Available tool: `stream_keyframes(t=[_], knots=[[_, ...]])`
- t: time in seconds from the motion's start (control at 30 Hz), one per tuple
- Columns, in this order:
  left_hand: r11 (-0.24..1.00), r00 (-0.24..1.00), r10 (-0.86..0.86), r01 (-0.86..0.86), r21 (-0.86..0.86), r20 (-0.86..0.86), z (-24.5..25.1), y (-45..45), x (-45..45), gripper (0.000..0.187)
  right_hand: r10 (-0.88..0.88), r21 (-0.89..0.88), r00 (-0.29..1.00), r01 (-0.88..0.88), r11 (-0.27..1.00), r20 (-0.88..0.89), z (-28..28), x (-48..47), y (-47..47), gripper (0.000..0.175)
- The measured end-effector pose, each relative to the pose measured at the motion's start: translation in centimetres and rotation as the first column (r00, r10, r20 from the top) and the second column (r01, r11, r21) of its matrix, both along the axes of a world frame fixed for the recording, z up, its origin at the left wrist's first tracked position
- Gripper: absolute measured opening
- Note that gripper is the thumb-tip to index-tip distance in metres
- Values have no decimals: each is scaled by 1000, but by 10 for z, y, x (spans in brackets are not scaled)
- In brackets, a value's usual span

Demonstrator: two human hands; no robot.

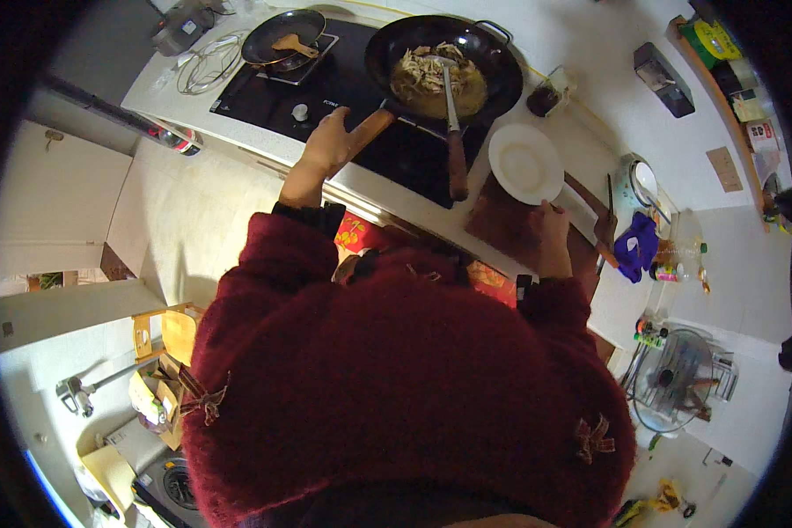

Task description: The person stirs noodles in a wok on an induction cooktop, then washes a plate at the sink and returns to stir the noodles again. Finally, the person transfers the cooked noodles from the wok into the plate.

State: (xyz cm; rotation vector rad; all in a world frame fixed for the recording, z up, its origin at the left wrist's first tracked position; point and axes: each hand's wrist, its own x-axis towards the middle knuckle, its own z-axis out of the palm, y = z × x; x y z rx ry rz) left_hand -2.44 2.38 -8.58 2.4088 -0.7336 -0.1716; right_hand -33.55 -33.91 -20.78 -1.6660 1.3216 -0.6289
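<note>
A large black wok [376, 63] stands on the right of the black glass hob [396, 155], holding pale shredded food [435, 69] in yellowish liquid. My left hand [327, 145] is around the wok's wooden handle [373, 125]. A metal turner [454, 119] leans in the wok, its head among the food and its wooden grip sticking out over the hob's front. With my right hand [553, 231] I hold a white plate [527, 164] by its near rim. The plate is tilted to the right of the wok and bears a faint brownish stain.
On the left burner sits a frying pan [257, 39] with a wooden spatula [294, 45]. Below the plate lies a dark brown board [511, 221], with a cleaver [600, 224] beside it. A glass jar [554, 92], purple cloth [635, 247] and glass lid [673, 379] line the right side.
</note>
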Motion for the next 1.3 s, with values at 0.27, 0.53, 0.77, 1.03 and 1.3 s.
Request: stream_keyframes(t=[0.27, 0.53, 0.77, 1.03, 1.3], knots=[[909, 914, -388, 401, 113, -117, -32, 10, 29, 53, 125, -366, 992, -123, 922, -17, 111, 42, 122, 34], [908, 803, -363, 418, 11, -473, 31, 18, -4, 45, 461, -712, 824, -537, 452, -329, 166, 100, 183, 45], [920, 780, -375, 379, -98, -502, 25, 20, -3, 61, 841, -670, 278, -731, -127, -463, 180, 153, 140, 24], [936, 799, -330, 346, -65, -502, 26, 21, -4, 63, 929, -687, 210, -724, -62, -305, 232, 150, 123, 26], [944, 820, -280, 329, 11, -500, 26, 24, 0, 69, 970, -683, 107, -727, -73, -218, 299, 104, 138, 23]])
